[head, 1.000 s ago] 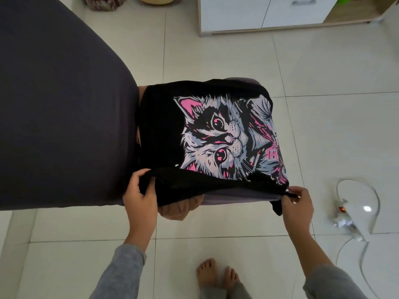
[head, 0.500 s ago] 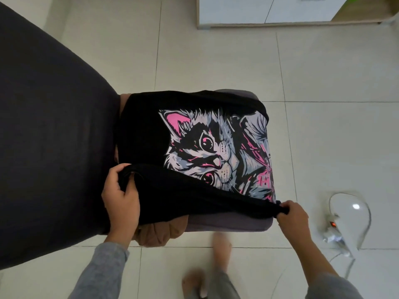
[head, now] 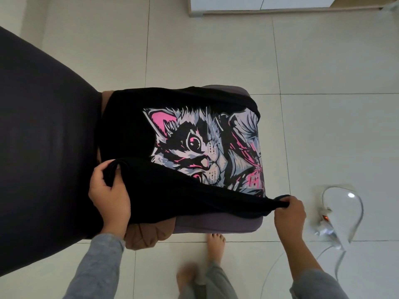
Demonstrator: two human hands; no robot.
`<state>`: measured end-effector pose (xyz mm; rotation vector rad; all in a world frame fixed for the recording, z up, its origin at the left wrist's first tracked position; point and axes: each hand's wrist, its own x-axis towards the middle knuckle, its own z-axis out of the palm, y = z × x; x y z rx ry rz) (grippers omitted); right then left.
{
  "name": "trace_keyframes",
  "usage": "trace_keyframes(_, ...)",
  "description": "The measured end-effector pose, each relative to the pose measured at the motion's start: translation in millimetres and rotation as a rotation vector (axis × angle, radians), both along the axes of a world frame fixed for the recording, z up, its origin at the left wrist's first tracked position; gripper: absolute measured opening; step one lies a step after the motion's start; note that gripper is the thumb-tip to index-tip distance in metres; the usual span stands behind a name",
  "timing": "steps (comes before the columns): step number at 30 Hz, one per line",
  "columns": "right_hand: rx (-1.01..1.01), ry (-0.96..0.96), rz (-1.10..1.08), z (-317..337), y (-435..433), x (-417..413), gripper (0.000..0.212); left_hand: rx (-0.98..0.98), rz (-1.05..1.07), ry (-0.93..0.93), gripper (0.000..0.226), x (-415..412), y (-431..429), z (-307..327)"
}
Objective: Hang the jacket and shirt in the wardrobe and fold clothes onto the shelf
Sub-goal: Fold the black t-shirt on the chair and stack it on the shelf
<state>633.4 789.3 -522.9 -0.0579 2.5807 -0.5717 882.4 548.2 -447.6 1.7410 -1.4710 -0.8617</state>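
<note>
The left hand (head: 109,197) and right hand (head: 290,213) grip the near hem of the black cat T-shirt (head: 127,126) on the grey stool (head: 216,225), the fold now farther over the print than before.

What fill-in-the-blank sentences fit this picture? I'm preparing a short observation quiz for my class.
1. The black T-shirt bears a printed ____ face.
2. The left hand and the right hand each grip the T-shirt, so ____ hands hold it.
3. The foot on the tiled floor is ____, without sock or shoe.
Missing words: cat; two; bare.
</note>
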Motion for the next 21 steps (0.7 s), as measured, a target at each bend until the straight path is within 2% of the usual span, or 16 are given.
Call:
trace_keyframes(8, -0.144, 0.209, -0.159, 12.9, -11.9, -4.1, 0.032, 0.002, 0.089, 0.011, 0.017, -3.2, -5.3, 2.2)
trace_keyframes(13, -0.174, 0.245, -0.16, 21.3, -39.9, -15.4, 0.041, -0.016, 0.147, -0.06, 0.025, 4.9, -23.3, 2.0)
trace_keyframes(18, -0.21, 0.302, -0.198, 34.2, -75.5, -37.4, 0.037, -0.078, 0.083, -0.112, 0.023, 0.1, -48.1, 0.6)
trace_keyframes(21, -0.218, 0.244, -0.139, 35.0, -90.4, -52.1, 0.037, -0.053, 0.035, -0.162, 0.027, -8.2, -67.1, -1.9)
